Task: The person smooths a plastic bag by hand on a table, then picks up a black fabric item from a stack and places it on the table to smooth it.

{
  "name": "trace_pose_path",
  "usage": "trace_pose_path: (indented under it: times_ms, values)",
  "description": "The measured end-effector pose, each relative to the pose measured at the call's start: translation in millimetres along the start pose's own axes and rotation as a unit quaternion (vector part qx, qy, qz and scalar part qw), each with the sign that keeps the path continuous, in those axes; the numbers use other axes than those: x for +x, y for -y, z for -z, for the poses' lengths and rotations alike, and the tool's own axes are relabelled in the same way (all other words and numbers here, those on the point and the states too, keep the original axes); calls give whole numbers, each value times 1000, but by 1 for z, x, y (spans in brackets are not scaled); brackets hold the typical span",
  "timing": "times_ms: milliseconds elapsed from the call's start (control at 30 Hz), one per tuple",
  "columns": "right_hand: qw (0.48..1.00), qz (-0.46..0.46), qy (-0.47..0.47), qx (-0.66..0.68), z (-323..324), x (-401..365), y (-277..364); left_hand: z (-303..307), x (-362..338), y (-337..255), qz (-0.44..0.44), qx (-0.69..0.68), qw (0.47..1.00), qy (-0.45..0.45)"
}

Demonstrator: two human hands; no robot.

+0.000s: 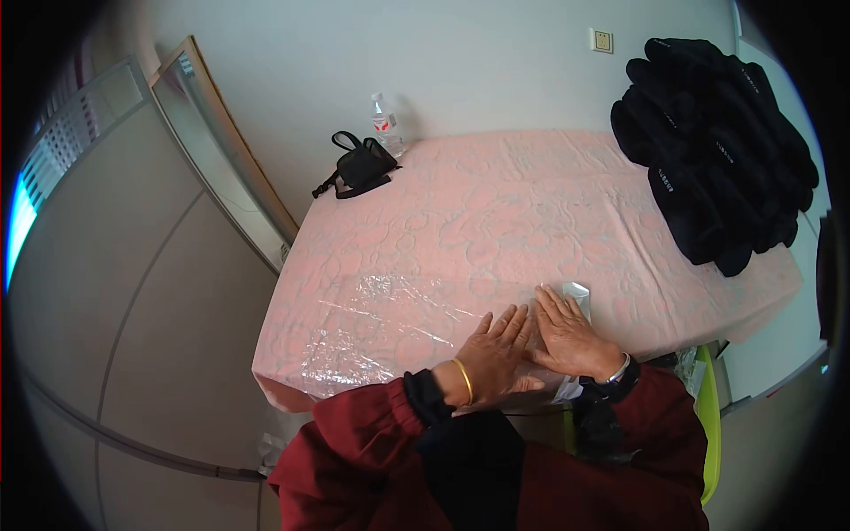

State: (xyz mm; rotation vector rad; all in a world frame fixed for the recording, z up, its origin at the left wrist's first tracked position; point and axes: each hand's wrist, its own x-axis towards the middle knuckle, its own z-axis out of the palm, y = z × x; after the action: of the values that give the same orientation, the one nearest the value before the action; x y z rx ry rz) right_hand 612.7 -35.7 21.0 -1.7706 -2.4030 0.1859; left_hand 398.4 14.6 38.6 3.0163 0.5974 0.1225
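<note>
A clear, shiny plastic bag (381,327) lies flat along the near edge of the pink patterned tablecloth (496,203). My left hand (498,354), with a gold bangle at the wrist, rests palm down on its right part, fingers extended. Beside it, close to touching, my right hand (571,336) is spread flat at the bag's right end, where a whitish, silvery strip (577,296) shows past the fingertips. Neither hand grips anything; what is under the palms is hidden.
A big pile of black fabric items (717,150) covers the table's right back corner. At the back left are a black strapped pouch (365,166) and a clear bottle (385,124). A green container (708,425) stands below the table's right front edge.
</note>
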Motion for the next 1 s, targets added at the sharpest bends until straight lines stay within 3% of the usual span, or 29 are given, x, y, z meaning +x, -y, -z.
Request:
trace_pose_path:
  times_ms: [167,267,500,733,767,867,1000]
  values:
    - [999,9,26,24,1,-7,-7,-16,12,24,20,-31,995,89]
    - [999,20,24,23,1,-11,-12,-9,0,65,97,19,991,93]
    - [999,30,17,32,0,-11,-13,14,-86,159,299,-30,945,127]
    - [998,38,-8,45,-2,-12,-14,43,-114,188,454,-30,877,157]
    - [998,44,-13,46,0,-11,-13,39,-113,190,454,-31,877,154]
    - [997,55,-24,48,3,-8,-7,15,-97,198,269,55,961,27]
    - [991,94,-85,40,12,-14,7,14,-73,189,249,69,966,13]
